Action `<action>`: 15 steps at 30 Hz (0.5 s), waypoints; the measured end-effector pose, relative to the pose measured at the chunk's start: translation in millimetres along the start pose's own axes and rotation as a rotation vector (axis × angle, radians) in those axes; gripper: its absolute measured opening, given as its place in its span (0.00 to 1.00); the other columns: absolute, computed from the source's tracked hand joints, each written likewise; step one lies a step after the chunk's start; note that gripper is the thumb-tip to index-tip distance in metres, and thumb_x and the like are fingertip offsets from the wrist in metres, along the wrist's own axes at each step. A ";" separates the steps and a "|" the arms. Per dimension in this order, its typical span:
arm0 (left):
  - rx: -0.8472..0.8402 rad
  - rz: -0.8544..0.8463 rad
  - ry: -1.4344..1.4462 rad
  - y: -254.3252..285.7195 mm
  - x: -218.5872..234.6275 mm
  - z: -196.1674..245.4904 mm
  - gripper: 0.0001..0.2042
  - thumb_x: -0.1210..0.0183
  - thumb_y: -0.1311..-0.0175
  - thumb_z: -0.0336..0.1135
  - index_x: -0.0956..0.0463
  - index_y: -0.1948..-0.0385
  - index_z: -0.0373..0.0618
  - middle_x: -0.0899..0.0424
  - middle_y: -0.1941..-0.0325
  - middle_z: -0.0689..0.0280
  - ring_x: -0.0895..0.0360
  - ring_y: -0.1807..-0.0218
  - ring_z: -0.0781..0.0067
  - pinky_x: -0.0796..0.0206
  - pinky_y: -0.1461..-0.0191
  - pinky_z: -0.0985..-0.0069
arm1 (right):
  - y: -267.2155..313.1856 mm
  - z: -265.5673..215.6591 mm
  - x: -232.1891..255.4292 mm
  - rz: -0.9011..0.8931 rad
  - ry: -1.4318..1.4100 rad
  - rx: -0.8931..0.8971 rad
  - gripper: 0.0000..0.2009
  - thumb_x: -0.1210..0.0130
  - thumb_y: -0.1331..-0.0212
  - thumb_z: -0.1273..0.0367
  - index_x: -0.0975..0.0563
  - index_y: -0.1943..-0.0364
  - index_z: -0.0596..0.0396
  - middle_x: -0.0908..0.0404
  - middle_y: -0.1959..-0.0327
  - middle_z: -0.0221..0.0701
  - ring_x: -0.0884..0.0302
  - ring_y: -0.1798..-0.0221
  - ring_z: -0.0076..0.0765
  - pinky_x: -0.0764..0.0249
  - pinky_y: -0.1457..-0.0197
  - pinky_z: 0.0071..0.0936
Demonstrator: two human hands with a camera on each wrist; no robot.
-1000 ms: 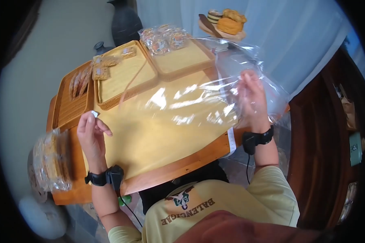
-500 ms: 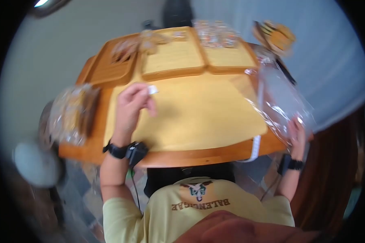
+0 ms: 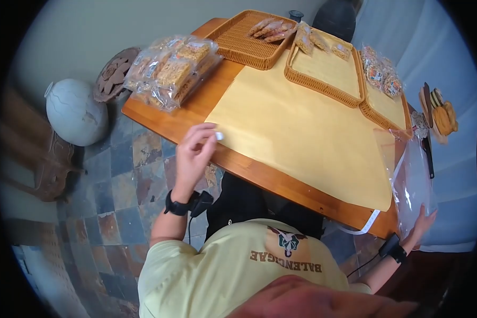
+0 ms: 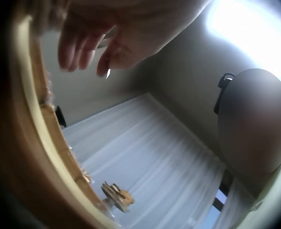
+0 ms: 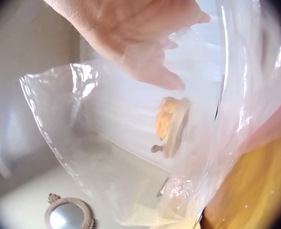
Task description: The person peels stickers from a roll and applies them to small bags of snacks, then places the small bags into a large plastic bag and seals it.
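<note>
Between its thumb and fingertips, my left hand [image 3: 193, 156] pinches a small white piece [image 3: 219, 136] above the table's front edge. The left wrist view shows a sliver of that white piece [image 4: 108, 73] at the tips. Over at the right end of the table, my right hand [image 3: 422, 225] touches a large clear plastic bag [image 3: 412, 188] with its fingers spread. In the right wrist view the see-through bag [image 5: 59, 124] stretches around the hand [image 5: 145, 43], thumb apart from the fingers. A yellow sheet [image 3: 302, 132] covers the tabletop between the hands.
Packaged snacks [image 3: 169, 71] are piled at the table's left. Along the back stand wicker trays [image 3: 233, 45] with bagged snacks, some stacked bags [image 3: 379, 71] at the right one. A dark-handled tool [image 3: 428, 153] lies near the bag. A white strip [image 3: 367, 225] hangs at the front edge.
The right hand has lowered the clear bag to the table's right end and its fingers have spread. The head view has swung left. The left hand still pinches the white piece.
</note>
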State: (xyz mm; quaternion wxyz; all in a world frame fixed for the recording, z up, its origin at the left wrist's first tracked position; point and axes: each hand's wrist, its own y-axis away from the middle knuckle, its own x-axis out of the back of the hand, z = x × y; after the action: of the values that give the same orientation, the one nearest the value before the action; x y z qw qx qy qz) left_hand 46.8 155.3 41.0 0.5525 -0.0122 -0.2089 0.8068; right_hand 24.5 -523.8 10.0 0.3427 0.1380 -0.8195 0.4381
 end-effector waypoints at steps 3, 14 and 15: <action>0.081 0.058 -0.093 8.2 28.9 -21.1 0.06 0.48 0.43 0.29 0.24 0.68 0.37 0.27 0.52 0.61 0.27 0.62 0.82 0.34 0.69 0.86 | -3.6 -4.2 -0.5 -0.146 0.031 0.205 0.28 0.47 0.48 0.64 0.39 0.44 0.63 0.41 0.43 0.54 0.42 0.41 0.54 0.48 0.38 0.35; 0.402 -0.143 0.362 -30.4 20.0 -28.7 0.07 0.49 0.40 0.34 0.28 0.67 0.40 0.23 0.72 0.67 0.23 0.72 0.77 0.30 0.73 0.85 | 99.6 -250.6 61.8 -0.562 0.029 0.760 0.26 0.47 0.51 0.67 0.37 0.44 0.53 0.37 0.43 0.41 0.44 0.38 0.45 0.59 0.34 0.48; 0.399 -0.124 0.354 -30.8 18.8 -27.9 0.07 0.49 0.40 0.34 0.28 0.67 0.40 0.23 0.72 0.67 0.23 0.72 0.77 0.30 0.73 0.85 | 114.4 -277.6 69.2 -0.637 -0.021 0.830 0.28 0.46 0.53 0.67 0.37 0.44 0.52 0.37 0.43 0.42 0.45 0.37 0.45 0.62 0.34 0.51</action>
State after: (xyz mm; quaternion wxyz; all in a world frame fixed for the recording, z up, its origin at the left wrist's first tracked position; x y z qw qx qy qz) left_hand 73.9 190.5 30.3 0.6204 -0.0313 0.0537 0.7818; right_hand 36.3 -227.0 91.8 0.3672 0.5088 -0.4975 0.5989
